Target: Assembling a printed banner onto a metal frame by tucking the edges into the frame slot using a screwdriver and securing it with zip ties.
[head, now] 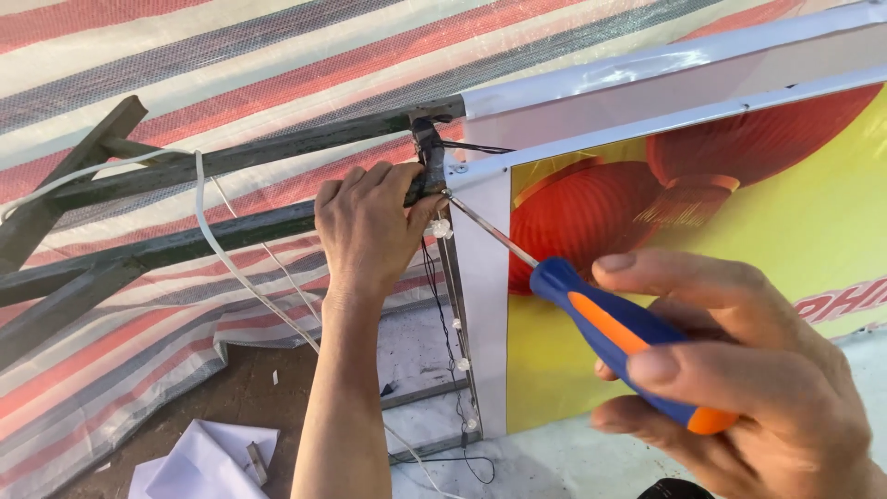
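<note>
My right hand (739, 370) grips a screwdriver (610, 323) with a blue and orange handle. Its thin metal shaft runs up-left, and the tip meets the top-left corner of a white-framed sign panel (480, 277). My left hand (370, 226) reaches up and clasps a dark taped bundle of wires (428, 157) at that same corner, where the frame meets a dark metal bar (277, 148). The panel face (721, 203) is yellow with red lantern pictures.
A striped red, grey and white tarp (277, 55) hangs behind and left. Dark metal bars (139, 254) cross it. A white cable (208, 240) and thin black wires with small bulbs (453, 351) hang down. Crumpled white paper (208, 462) lies on the ground.
</note>
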